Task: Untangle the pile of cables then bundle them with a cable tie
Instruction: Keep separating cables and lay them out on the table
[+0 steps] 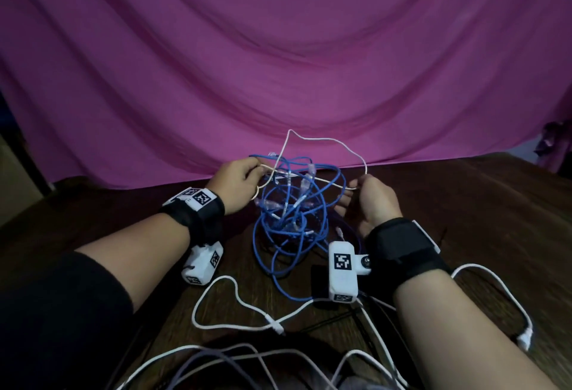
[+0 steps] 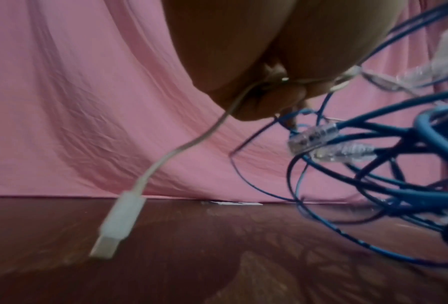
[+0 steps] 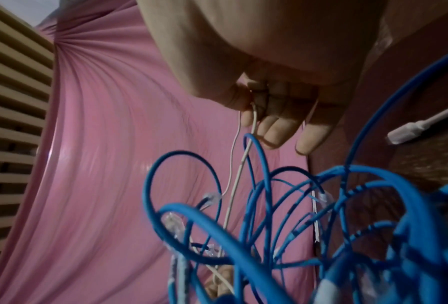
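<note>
A tangle of blue network cables [image 1: 291, 210] with clear plugs is lifted off the dark wooden table [image 1: 479, 204], between my hands. A thin white cable [image 1: 325, 139] arcs over it and threads through it. My left hand [image 1: 244, 183] pinches this white cable at the tangle's left; its USB plug [image 2: 114, 224] dangles below the hand. My right hand [image 1: 368, 200] pinches the same white cable [image 3: 254, 121] at the tangle's right, thumb and forefinger closed on it, other fingers loosely curled. In the right wrist view the blue cables [image 3: 308, 226] fill the lower frame.
A pink cloth [image 1: 278, 49] hangs behind the table. White cables [image 1: 235, 300] and a white plug [image 1: 524, 338] lie on the near table, with grey cables at the bottom edge. A slatted beige panel [image 3: 10, 123] stands beside the cloth.
</note>
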Motion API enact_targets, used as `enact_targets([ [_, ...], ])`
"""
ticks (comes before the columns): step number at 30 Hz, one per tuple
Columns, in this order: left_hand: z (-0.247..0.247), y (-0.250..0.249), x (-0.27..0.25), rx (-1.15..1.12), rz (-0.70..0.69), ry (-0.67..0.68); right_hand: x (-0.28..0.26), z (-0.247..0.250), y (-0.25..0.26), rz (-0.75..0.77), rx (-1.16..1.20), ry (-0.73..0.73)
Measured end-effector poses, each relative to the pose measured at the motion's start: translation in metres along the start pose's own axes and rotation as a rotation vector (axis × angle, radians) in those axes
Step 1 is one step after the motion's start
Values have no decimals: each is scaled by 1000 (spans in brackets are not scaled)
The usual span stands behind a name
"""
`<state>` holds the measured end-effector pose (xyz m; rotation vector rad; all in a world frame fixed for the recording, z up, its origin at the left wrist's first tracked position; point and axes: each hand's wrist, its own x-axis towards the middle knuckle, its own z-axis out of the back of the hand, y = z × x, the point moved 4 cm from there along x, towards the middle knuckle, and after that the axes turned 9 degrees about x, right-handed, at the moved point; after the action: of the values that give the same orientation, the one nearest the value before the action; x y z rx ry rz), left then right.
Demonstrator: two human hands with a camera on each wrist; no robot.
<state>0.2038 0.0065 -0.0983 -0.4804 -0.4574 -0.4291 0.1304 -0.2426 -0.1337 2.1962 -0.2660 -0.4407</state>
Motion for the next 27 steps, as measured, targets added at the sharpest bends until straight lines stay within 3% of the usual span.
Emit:
enact_targets([
  [4,20,-2,-9,200,34,-144,-8,-9,6,139,-104,55],
  [6,22,2,-9,183,116,-109,-12,-15,7,183,-132,130],
  [10,26,13,-8,-40,410,1,-21,-26,2,222,-215,271],
  [13,36,15,-10,-18,443,235,-22,-26,-2,193,-133,267],
  [16,54,12,-19,281,331,522,-18,-22,1,167,-7,214],
  [19,82,9,-16,302,294,421,-14,-18,4,170,35,198],
  [24,100,13,-26,-146,408,400,-26,-31,23,373,-35,252],
  [27,113,10,-33,-128,438,108,-44,-48,44,560,-211,357],
])
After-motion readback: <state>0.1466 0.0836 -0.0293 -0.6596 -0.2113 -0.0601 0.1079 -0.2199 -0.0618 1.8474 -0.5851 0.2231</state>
